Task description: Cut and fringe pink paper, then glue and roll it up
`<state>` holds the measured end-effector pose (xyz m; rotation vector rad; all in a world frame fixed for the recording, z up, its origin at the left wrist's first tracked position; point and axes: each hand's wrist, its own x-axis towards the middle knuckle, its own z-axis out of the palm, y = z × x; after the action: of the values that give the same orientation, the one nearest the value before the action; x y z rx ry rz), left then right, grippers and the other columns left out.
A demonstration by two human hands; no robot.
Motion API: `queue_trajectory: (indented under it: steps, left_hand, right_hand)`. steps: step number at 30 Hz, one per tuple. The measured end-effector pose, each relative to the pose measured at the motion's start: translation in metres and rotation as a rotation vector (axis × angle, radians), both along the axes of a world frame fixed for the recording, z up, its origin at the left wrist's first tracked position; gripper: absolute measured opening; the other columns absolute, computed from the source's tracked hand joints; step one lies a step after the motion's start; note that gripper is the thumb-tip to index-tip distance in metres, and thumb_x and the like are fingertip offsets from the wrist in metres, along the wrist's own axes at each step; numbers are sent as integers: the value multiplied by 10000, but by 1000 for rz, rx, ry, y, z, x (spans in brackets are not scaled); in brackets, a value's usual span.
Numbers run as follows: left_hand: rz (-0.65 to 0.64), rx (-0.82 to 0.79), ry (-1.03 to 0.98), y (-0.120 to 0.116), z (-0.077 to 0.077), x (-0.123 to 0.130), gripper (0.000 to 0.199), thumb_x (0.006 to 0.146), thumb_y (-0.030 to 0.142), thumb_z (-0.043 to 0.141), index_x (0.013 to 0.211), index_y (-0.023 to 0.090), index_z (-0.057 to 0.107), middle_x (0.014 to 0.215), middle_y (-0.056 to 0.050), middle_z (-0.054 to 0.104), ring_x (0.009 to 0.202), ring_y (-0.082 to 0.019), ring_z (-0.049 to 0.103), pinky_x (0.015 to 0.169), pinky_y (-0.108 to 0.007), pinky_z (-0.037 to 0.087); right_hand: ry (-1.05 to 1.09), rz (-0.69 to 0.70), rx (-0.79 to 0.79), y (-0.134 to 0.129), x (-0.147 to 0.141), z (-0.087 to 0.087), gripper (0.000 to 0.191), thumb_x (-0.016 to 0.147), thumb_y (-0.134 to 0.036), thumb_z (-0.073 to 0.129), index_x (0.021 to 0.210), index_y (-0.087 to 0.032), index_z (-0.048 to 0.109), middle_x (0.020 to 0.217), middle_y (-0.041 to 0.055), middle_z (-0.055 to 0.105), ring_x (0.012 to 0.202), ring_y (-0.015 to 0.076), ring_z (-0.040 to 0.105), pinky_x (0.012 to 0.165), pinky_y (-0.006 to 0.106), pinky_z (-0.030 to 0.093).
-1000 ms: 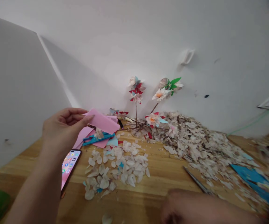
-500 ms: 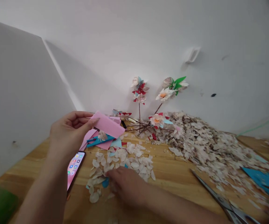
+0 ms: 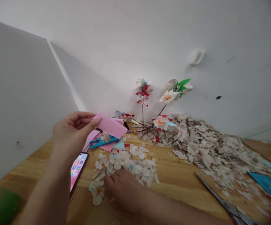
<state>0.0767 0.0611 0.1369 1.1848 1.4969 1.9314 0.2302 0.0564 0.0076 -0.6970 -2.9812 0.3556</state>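
Pinched between the thumb and fingers of my left hand (image 3: 75,128) is a piece of pink paper (image 3: 110,125), raised above the table. My right hand (image 3: 123,189) rests low at the near edge of a small spread of pale dried petals (image 3: 146,170). Its fingers are curled downward and closed; what they hold, if anything, is hidden. Small light-blue scraps show among the petals. Behind them lie more pink sheets (image 3: 90,137), blue strips (image 3: 102,142) and a pale flower head (image 3: 105,137).
A lit phone (image 3: 78,168) lies beside my left forearm. Scissors (image 3: 220,200) sit at right, before a large heap of dried petals (image 3: 203,147) and blue paper (image 3: 267,184). Flowers on brown stems (image 3: 143,115) lean at the wall. Something green (image 3: 2,201) is at lower left.
My right hand has shifted slightly left over the petals, and the blue scrap beside its fingertips is now out of sight. My left hand keeps the pink paper. The view has turned slightly left.
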Motion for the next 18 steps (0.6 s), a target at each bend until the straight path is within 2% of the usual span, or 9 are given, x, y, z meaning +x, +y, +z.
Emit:
queue_trajectory:
  steps: [2, 5, 9, 12, 15, 18]
  left_hand:
    - [2, -5, -3, -1, 1, -1, 186, 565, 196, 758, 724, 167, 667, 588, 40, 641, 549, -83, 603, 568, -173, 520]
    - [0, -1, -7, -2, 1, -2, 186, 571, 194, 756, 728, 164, 663, 592, 37, 642, 556, -84, 606, 572, -172, 521]
    - [0, 17, -1, 0, -1, -4, 183, 581, 206, 753, 736, 166, 663, 600, 35, 649, 554, -79, 608, 566, -164, 519]
    - [10, 21, 10, 2, -4, -5, 204, 568, 222, 760, 742, 167, 670, 597, 35, 654, 548, -76, 610, 544, -156, 514]
    - [21, 26, 13, 3, -5, -5, 211, 569, 237, 758, 747, 166, 671, 591, 37, 655, 550, -76, 614, 544, -158, 515]
    - [29, 28, 2, 4, -5, -5, 208, 565, 228, 756, 741, 163, 667, 595, 38, 657, 547, -75, 613, 564, -170, 524]
  right_hand:
    - [37, -48, -95, 1, 3, 2, 265, 701, -72, 513, 964, -102, 528, 874, 179, 645, 798, 305, 591, 703, 415, 428]
    - [173, -214, -297, 5, 11, 7, 229, 711, -78, 497, 930, -134, 527, 905, 167, 650, 852, 295, 598, 742, 429, 429]
    - [408, -418, -722, 20, 30, 14, 174, 734, -122, 510, 901, -164, 487, 863, 94, 672, 777, 189, 647, 658, 293, 489]
    - [550, -503, -1010, 34, 49, 18, 206, 676, -220, 609, 838, -168, 491, 750, 41, 668, 713, 182, 659, 584, 258, 500]
    - [690, -589, -1172, 47, 68, 20, 276, 614, -264, 689, 822, -160, 541, 729, 17, 653, 693, 167, 652, 579, 247, 499]
    - [827, -681, -1224, 65, 87, 17, 234, 648, -196, 700, 840, -144, 577, 742, 4, 637, 666, 122, 628, 595, 226, 495]
